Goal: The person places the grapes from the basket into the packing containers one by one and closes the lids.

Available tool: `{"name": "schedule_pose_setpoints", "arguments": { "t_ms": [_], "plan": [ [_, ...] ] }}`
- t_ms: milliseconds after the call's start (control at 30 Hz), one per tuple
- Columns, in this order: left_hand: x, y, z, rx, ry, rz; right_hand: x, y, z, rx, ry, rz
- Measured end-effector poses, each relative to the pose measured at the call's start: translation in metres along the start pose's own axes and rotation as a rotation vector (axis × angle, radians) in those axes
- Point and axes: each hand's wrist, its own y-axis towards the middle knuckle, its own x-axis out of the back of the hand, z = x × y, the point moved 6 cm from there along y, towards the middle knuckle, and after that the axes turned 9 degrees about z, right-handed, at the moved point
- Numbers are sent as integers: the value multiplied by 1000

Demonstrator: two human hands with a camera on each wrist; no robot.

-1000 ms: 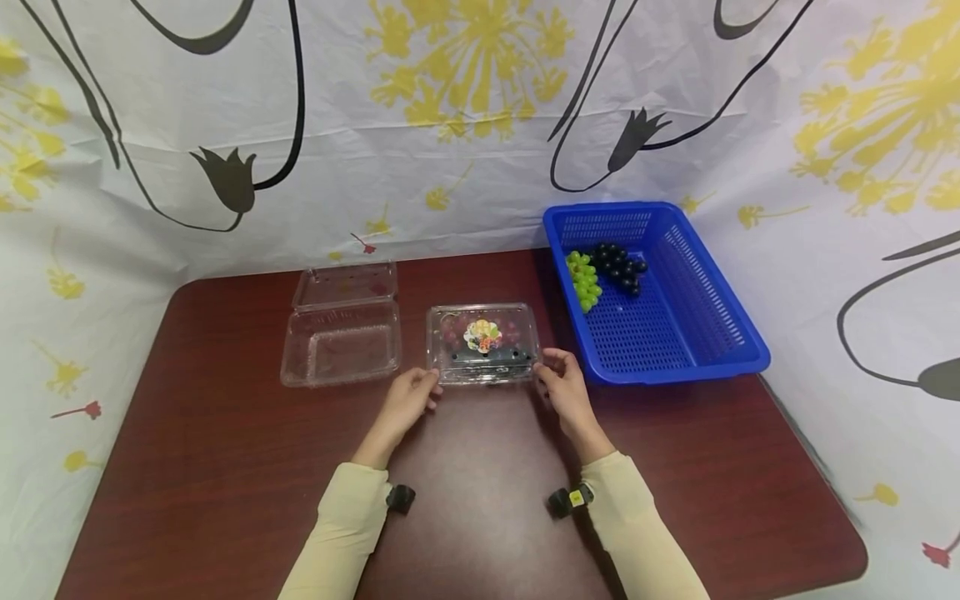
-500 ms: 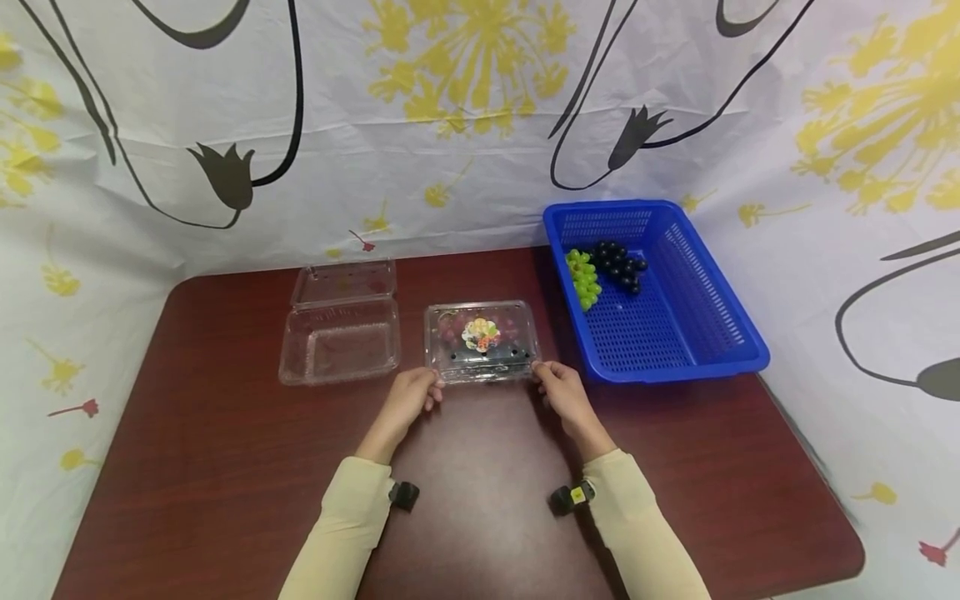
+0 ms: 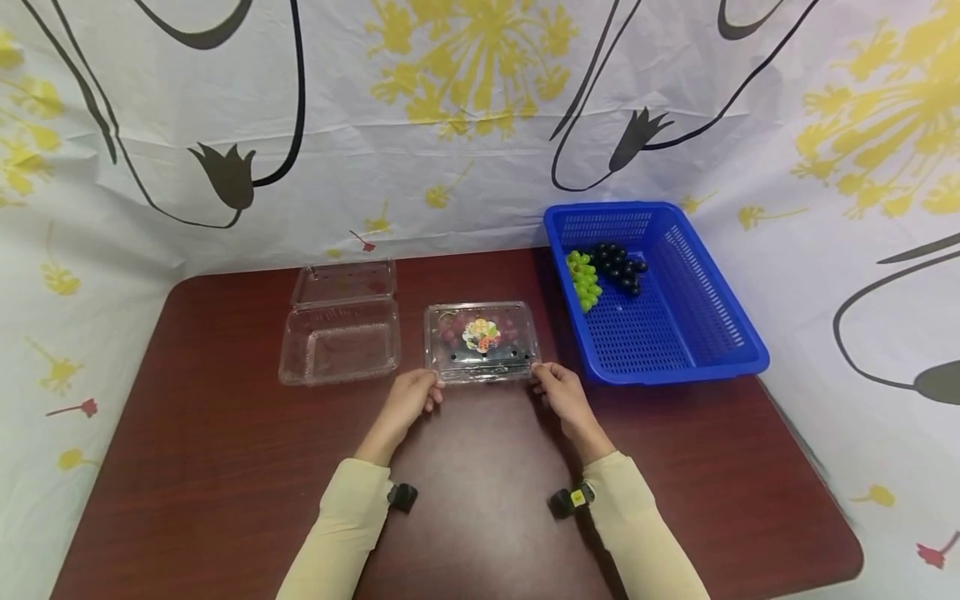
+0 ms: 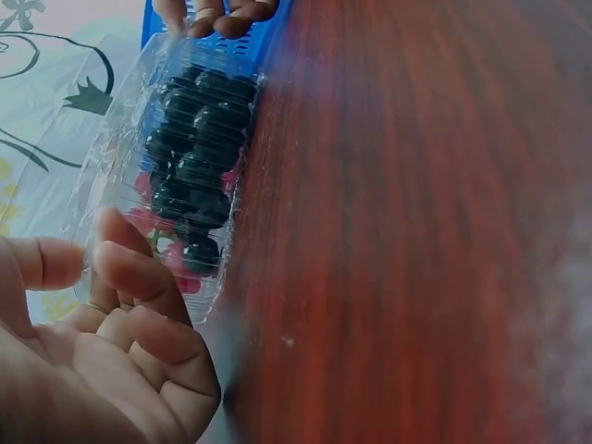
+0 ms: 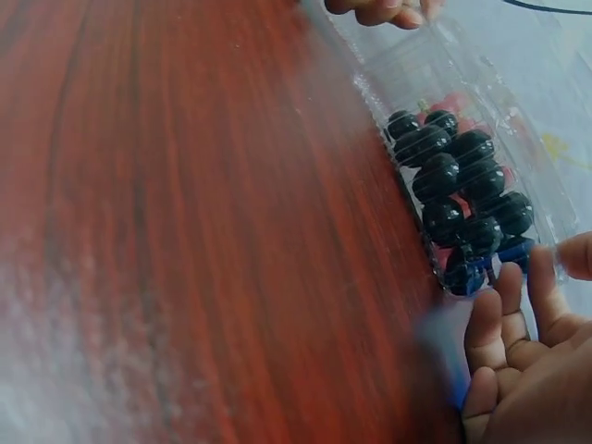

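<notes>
The closed clear clamshell sat near the middle of the table, its lid down over dark grapes and a flowery label on top. I had my left hand at its near-left corner and my right hand at its near-right corner, one to each side so the box stayed square between them. In the left wrist view my thumb and fingers were bent round the box's end wall, pinching the rim; in the right wrist view the fingers were likewise curled against the other end, the thumb over the lid's edge. I judged that hold suited pressing the lid's front corners down.

Just left of it lay an open empty clamshell, its lid folded back on the far side. To the right stood the blue basket, with a green bunch and a dark bunch lying in its far-left corner, within easy reach of my right hand.
</notes>
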Motion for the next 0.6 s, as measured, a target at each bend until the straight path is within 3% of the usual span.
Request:
{"name": "schedule_pose_setpoints", "arguments": {
  "t_ms": [300, 433, 600],
  "plan": [
    [5, -8, -3, -7, 181, 6, 8, -15, 5, 28, -92, 94],
    [12, -16, -5, 5, 253, 17, 15, -29, 20, 113, -239, 136],
    [26, -26, -7, -8, 275, 16, 26, -54, 57, 248, -354, 267]
  ]
}}
